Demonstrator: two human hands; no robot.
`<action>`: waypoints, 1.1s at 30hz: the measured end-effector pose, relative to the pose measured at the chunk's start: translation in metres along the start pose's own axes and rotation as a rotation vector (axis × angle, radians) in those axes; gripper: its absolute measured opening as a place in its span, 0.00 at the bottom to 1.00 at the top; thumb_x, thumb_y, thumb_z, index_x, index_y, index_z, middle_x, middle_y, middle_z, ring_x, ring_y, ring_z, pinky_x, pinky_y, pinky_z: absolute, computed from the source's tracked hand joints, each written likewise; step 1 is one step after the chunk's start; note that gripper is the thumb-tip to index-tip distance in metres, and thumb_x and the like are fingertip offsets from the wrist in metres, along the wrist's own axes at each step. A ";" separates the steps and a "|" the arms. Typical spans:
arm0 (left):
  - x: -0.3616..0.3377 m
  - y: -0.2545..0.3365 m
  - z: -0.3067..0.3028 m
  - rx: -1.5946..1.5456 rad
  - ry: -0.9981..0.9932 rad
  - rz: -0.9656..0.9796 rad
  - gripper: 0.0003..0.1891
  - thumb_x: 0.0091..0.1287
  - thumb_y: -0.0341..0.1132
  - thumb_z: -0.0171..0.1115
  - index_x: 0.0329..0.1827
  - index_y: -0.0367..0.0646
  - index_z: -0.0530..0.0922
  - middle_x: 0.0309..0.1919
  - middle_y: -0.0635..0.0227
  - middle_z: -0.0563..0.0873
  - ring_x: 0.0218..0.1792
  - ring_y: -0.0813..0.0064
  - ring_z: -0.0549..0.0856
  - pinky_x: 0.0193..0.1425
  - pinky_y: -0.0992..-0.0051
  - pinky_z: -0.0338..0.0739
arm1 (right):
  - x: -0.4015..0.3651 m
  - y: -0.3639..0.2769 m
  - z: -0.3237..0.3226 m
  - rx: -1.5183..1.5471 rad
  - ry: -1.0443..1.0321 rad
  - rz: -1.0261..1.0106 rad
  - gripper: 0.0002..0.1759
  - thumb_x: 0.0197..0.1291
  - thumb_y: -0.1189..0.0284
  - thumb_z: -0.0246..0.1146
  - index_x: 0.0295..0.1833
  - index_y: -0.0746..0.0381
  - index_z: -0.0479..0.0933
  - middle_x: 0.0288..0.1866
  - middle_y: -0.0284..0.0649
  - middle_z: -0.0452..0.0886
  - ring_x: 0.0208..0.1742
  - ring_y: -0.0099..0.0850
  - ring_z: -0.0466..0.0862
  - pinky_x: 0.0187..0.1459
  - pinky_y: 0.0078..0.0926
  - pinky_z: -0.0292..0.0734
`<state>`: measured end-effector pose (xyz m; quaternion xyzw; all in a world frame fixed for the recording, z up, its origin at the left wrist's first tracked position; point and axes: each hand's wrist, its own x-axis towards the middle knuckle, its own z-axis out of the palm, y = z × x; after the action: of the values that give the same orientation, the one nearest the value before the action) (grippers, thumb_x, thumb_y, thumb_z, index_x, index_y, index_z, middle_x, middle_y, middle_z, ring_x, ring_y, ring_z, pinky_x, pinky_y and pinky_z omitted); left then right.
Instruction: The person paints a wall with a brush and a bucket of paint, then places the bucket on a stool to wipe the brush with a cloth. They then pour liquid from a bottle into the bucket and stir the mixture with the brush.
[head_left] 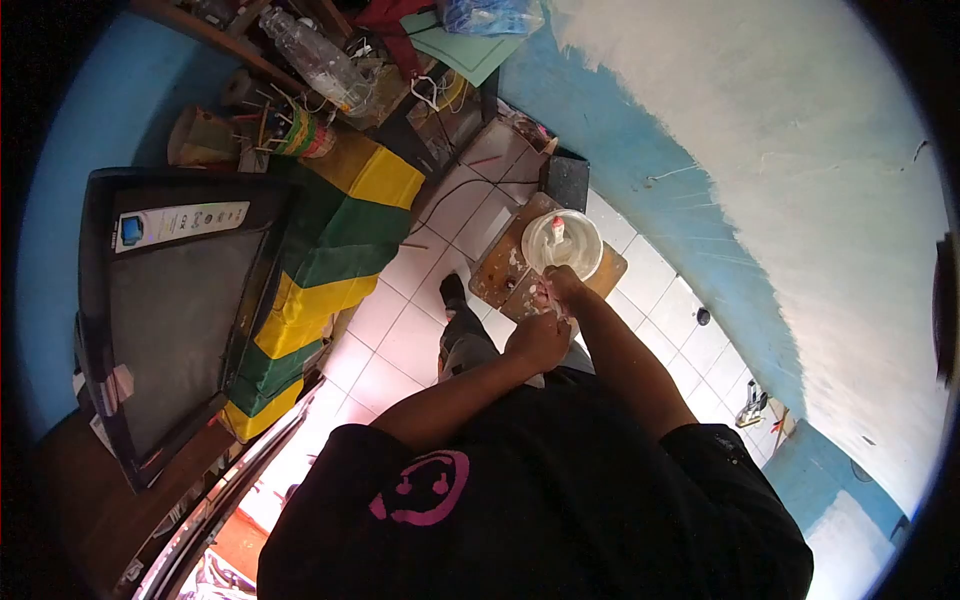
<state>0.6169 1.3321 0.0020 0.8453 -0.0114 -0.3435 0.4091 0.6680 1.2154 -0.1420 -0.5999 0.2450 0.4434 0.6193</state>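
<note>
Both hands are close together in front of my body, beside a round whitish tub. My left hand (541,339) is closed on a small pale item that looks like cloth or plastic, too small to name. My right hand (566,287) is closed at the other end of the same item, near the tub's lower rim. The tub (529,240) stands on a brown wooden stool (622,272) with white stains. Inside the tub is a small red and white object (558,229).
To the left, a dark-framed screen (170,310) leans by a green and yellow cloth (340,240). Shelves with a clear bottle (315,62) are at the upper left. A dark box (565,182) stands behind the stool. A blue and white wall (740,170) runs along the right.
</note>
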 end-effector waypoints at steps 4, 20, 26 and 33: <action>0.003 -0.002 0.003 -0.052 -0.029 0.001 0.19 0.63 0.42 0.43 0.33 0.32 0.75 0.30 0.42 0.79 0.35 0.44 0.79 0.44 0.53 0.72 | 0.000 -0.002 -0.010 0.293 -0.070 0.205 0.08 0.56 0.67 0.51 0.28 0.58 0.67 0.24 0.34 0.67 0.25 0.29 0.70 0.25 0.33 0.69; 0.004 0.001 -0.007 -0.184 -0.139 0.007 0.21 0.64 0.42 0.42 0.32 0.30 0.74 0.30 0.40 0.79 0.36 0.44 0.79 0.44 0.54 0.72 | -0.013 -0.032 -0.006 0.145 -0.027 0.173 0.08 0.52 0.70 0.52 0.26 0.61 0.64 0.21 0.39 0.67 0.19 0.33 0.70 0.18 0.32 0.64; 0.003 0.005 -0.010 -0.183 -0.113 0.055 0.21 0.64 0.43 0.43 0.32 0.31 0.76 0.29 0.42 0.80 0.34 0.46 0.81 0.43 0.54 0.73 | -0.006 -0.043 -0.013 0.005 0.019 0.162 0.07 0.57 0.73 0.54 0.31 0.65 0.67 0.22 0.42 0.71 0.20 0.36 0.76 0.23 0.38 0.76; 0.005 0.006 -0.008 -0.153 -0.137 0.101 0.21 0.64 0.43 0.42 0.32 0.32 0.77 0.30 0.44 0.81 0.35 0.47 0.81 0.45 0.55 0.73 | 0.013 -0.033 -0.031 -0.005 -0.094 0.152 0.09 0.56 0.73 0.53 0.29 0.67 0.70 0.21 0.46 0.74 0.20 0.39 0.78 0.23 0.40 0.77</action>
<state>0.6273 1.3324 0.0068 0.7845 -0.0556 -0.3791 0.4876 0.7088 1.1926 -0.1402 -0.5595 0.2594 0.5173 0.5933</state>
